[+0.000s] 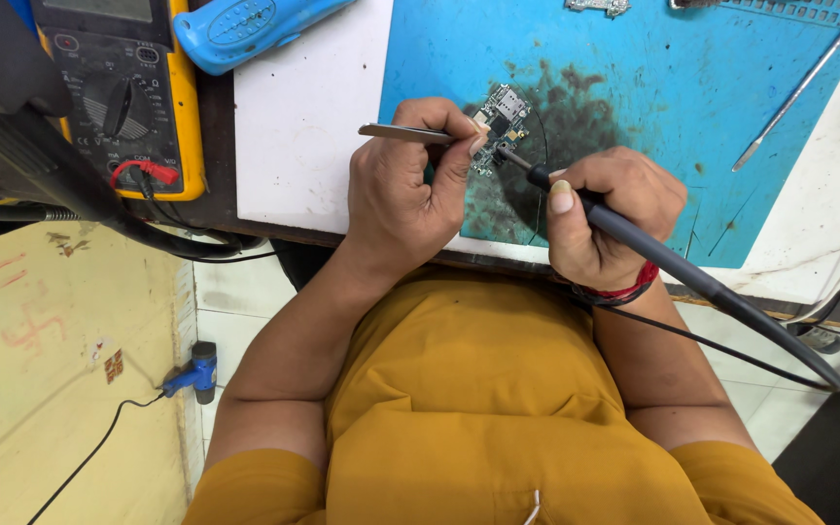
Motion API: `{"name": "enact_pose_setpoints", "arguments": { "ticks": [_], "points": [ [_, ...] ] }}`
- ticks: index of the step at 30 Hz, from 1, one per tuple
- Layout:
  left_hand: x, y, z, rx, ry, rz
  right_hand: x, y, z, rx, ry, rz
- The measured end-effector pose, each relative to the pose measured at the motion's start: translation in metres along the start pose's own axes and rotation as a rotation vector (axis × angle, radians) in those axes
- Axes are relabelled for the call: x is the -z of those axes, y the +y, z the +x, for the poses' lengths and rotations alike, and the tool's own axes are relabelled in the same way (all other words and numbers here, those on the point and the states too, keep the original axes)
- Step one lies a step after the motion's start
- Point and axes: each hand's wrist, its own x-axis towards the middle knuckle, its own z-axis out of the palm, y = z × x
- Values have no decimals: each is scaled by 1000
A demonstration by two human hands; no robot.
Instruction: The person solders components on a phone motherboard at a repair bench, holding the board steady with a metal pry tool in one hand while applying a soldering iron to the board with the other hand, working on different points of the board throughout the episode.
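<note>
The circuit board point(501, 119) lies on the stained blue mat point(653, 87) near the front edge of the surface point(303, 117), between the two hands. To its left, the left hand point(405, 190) is bent back at the wrist, fingers point(459, 146) curled and pinched shut on metal tweezers point(405, 133), whose tips reach the board's edge. To its right, the right hand point(610, 214) grips a black soldering iron point(673, 262) like a pen, thumb along the shaft, tip touching the board. A red thread circles that wrist. A yellow multimeter point(133, 87) sits far left.
</note>
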Motion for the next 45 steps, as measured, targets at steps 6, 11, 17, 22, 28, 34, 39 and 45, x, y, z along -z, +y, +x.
{"name": "enact_pose_setpoints", "arguments": {
  "ticks": [6, 11, 17, 22, 28, 34, 39, 45],
  "points": [
    [0, 0, 0, 1, 3, 13, 0, 0, 1, 12, -14, 4],
    [-1, -1, 0, 8, 1, 11, 0, 0, 1, 5, -12, 3],
    [-1, 0, -1, 8, 2, 5, 0, -1, 1, 7, -10, -8],
    [0, 1, 0, 12, 2, 4, 0, 0, 1, 10, -13, -9],
    [-1, 1, 0, 15, 5, 0, 0, 0, 1, 3, -3, -6],
    [0, 0, 0, 2, 4, 3, -1, 1, 1, 9, -6, -4],
    [0, 0, -1, 13, 1, 5, 0, 0, 1, 12, -9, -1],
    [-1, -1, 0, 19, -1, 2, -1, 0, 1, 7, -7, -7]
  ]
}}
